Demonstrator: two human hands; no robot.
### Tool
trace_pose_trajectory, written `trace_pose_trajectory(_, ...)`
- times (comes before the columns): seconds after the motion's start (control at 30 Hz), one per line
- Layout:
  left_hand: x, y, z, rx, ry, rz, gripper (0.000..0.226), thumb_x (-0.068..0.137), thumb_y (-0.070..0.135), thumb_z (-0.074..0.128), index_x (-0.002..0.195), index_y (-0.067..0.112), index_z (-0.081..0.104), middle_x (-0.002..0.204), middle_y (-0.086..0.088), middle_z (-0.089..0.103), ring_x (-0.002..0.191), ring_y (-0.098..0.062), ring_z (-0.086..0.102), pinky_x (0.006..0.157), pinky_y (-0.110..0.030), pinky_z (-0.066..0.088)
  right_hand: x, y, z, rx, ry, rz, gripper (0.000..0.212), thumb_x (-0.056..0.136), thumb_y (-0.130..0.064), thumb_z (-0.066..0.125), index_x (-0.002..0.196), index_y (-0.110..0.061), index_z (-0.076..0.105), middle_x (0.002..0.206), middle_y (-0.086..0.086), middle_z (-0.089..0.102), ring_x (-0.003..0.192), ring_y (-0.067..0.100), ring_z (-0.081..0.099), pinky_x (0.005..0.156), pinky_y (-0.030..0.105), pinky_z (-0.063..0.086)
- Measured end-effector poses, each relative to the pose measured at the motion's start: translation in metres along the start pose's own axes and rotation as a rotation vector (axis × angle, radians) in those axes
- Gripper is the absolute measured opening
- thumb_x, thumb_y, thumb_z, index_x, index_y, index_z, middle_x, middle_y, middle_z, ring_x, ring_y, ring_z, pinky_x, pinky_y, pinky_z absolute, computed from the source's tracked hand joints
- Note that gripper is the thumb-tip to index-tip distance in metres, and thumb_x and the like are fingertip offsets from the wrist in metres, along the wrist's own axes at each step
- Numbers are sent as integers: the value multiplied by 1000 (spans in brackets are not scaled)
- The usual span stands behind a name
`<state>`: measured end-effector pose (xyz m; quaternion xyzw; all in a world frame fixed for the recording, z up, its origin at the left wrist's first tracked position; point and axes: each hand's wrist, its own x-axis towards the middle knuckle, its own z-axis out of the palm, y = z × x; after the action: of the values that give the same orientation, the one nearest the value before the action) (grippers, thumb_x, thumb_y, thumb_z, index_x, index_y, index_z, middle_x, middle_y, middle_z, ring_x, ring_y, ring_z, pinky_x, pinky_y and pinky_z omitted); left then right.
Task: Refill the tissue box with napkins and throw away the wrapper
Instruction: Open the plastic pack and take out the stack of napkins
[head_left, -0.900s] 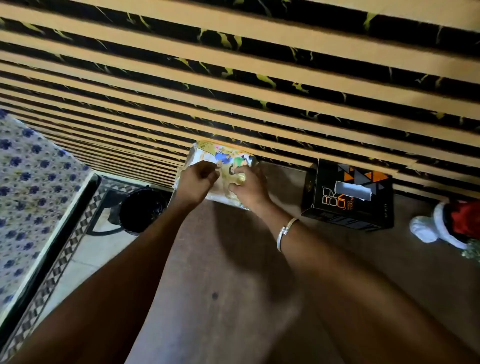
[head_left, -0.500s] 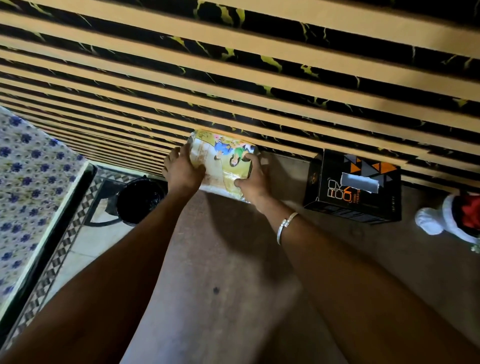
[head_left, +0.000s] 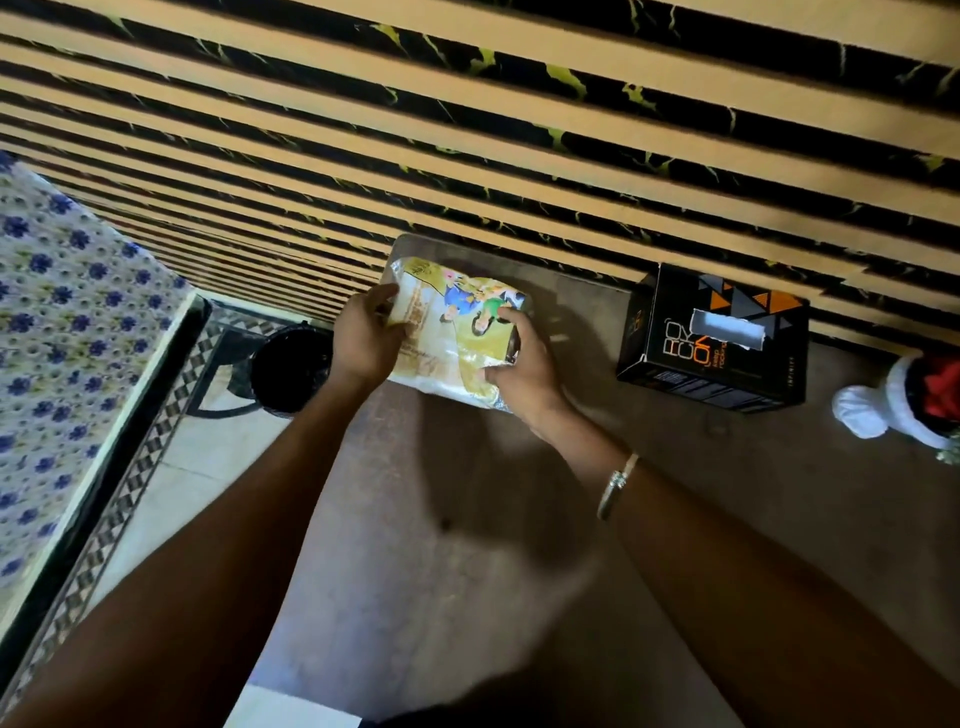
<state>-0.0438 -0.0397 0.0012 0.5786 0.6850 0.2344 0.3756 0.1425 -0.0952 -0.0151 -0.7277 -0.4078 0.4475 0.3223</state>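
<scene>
Fingers of left hand (head_left: 366, 340) and right hand (head_left: 522, 364) clamp opposite ends of the napkin pack (head_left: 452, 332).

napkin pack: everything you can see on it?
The napkin pack is a soft, glossy plastic-wrapped packet, mostly yellow and white, printed with cartoon figures in blue and green. It looks full and I see no tear in the wrapper. It lies tilted at the table's far edge by the striped wall. The left hand grips its left end; the right hand grips its right near corner.
</scene>
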Motion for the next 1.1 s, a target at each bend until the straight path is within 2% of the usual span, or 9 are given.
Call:
trace_pose_trajectory(0.13, -49, -9, -6, -64, 30, 10, 57, 87, 5, 69, 141, 14, 54, 128, -4, 63, 106, -17, 65, 87, -31, 57, -48, 23, 0, -32, 2, -67, 82, 67, 0, 77, 131, -40, 44, 135, -1, 48, 121, 19, 53, 102, 40, 48)
trace_pose_trajectory(0.27, -86, -27, 1, -41, 10, 19, 50, 88, 5, 70, 136, 12, 59, 120, -1, 61, 100, -13, 62, 81, -22, 54, -88, 47, -1, -24, 9, -101, 82, 70, 2, 75, 136, -35, 45, 139, -2, 44, 127, 16, 48, 107, 40, 45)
trace_pose_trajectory(0.37, -105, -45, 8, -16, -10, 13, 50, 87, 9, 70, 136, 14, 59, 127, -6, 64, 106, -19, 66, 89, -36, 59, -105, 63, 0, -37, 9, -108, 82, 69, 2, 76, 136, -34, 45, 139, -2, 43, 128, 15, 47, 108, 40, 44)
trace_pose_trajectory(0.6, -119, -62, 14, 102, -26, -5, 57, 84, 13, 73, 138, 12, 56, 130, -14, 59, 114, -29, 62, 95, -36, 50, -114, 82, -2, -231, -19, -65, 82, 67, -16, 77, 137, -36, 41, 139, 6, 36, 131, 21, 35, 114, 36, 34)
trace_pose_trajectory(0.73, -133, -59, 14, 346, 81, 163, 63, 81, 24, 70, 141, 16, 53, 139, -13, 50, 126, -35, 46, 106, -45, 38, -119, 73, -1, -515, 60, -298, 82, 64, -38, 69, 140, -32, 36, 154, 8, 12, 143, 32, 27, 116, 45, 31)
trace_pose_trajectory(0.8, -139, -57, 19, 394, -17, 264, 63, 79, 31, 65, 139, 14, 55, 137, -13, 53, 123, -37, 50, 103, -46, 42, -118, 69, 5, -652, -2, -398, 85, 65, -40, 70, 142, -28, 37, 160, 10, 13, 146, 34, 22, 115, 46, 29)
trace_pose_trajectory(0.9, -145, -51, 29, 537, -248, 273, 66, 81, 37, 70, 141, 17, 52, 141, -12, 51, 128, -37, 47, 106, -45, 38, -117, 60, 13, -757, -187, -473, 93, 69, -42, 75, 148, -18, 34, 161, 14, 16, 150, 34, 13, 119, 48, 21)
trace_pose_trajectory(0.97, -145, -44, 34, 640, -269, 271, 67, 80, 39, 74, 141, 21, 52, 139, -10, 51, 128, -35, 46, 105, -44, 34, -115, 57, 18, -798, -300, -445, 99, 70, -44, 77, 150, -12, 29, 161, 13, 15, 151, 32, 11, 121, 46, 17)
trace_pose_trajectory(1.1, -140, -31, 31, 764, -246, 255, 57, 80, 45, 73, 129, 21, 59, 126, -8, 62, 125, -31, 50, 104, -43, 31, -115, 51, 21, -749, -340, -369, 106, 70, -43, 80, 153, -12, 22, 163, 9, 13, 151, 25, 11, 122, 39, 19)
